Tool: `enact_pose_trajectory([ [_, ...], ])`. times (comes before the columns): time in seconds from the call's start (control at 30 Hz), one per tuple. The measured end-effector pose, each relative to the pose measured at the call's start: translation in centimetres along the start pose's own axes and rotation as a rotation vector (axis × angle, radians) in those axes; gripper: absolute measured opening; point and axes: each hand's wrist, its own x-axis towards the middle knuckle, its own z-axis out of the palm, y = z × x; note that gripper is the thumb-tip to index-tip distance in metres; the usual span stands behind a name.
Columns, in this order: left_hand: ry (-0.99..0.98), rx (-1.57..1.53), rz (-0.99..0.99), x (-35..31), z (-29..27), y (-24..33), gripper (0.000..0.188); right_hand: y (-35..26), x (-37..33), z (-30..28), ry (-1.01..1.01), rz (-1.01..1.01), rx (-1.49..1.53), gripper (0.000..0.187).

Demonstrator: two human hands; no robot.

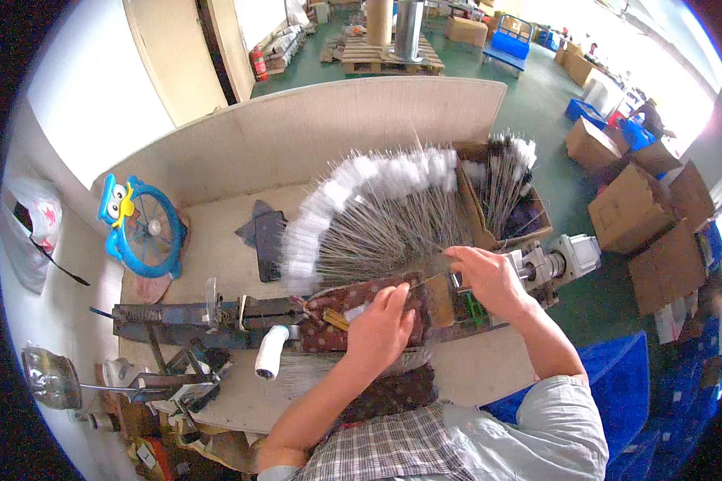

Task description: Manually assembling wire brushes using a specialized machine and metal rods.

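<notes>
Right hand (493,278) bent at the lower right of the fan of white-tufted wire brushes (385,208), and whether its grip has a stem, I can't tell. Left hand (379,329) curls below the fan over spotted brown cloth (319,338), grip unreadable too. Loose stems crowd the counter (217,260): one careless finger-snag might tangle the fan! Right of it, a brush-filled carton (468,204).

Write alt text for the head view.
A person's bare left hand is over a brown, spotted cloth, and the bare right hand is beside a silver metal machine. Behind them, thin, white-tipped grey wires fan across a pale tabletop.
</notes>
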Motion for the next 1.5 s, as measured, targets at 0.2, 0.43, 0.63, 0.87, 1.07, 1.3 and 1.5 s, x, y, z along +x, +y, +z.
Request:
enact_pose_trajectory([
  [0.2, -0.189, 0.536, 0.132, 1.6, 4.2, -4.1, 0.007, 1.9, 0.8, 1.6, 0.020, 0.016, -0.051, 0.009],
  [0.43, 0.188, 0.687, 0.042, 3.6, -0.7, -6.6, 0.023, -0.5, 2.3, 1.4, -0.224, -0.265, 0.044, 0.016],
  [0.63, 0.068, 0.094, -0.169, -7.8, -2.4, -2.8, 0.013, -4.7, 5.2, 9.5, -0.185, -0.659, 0.153, 0.011],
  [0.87, 0.365, -0.855, -1.092, -11.7, -5.9, -5.4, 0.030, -7.8, 5.7, 14.5, -0.150, -0.551, 0.114, 0.006],
  [1.07, 0.462, -1.482, -0.976, -10.9, -7.4, -6.5, 0.052, -8.7, 5.7, 14.9, -0.120, -0.514, 0.026, 0.008],
  [1.3, 0.074, -0.495, -0.825, -9.5, -4.2, -8.0, 0.031, -9.1, 5.8, 14.3, -0.182, -0.469, 0.027, 0.010],
  [1.5, 0.035, -0.520, -0.844, -8.6, -4.6, -7.1, 0.031, -7.6, 5.5, 12.9, -0.077, -0.559, 0.146, 0.008],
])
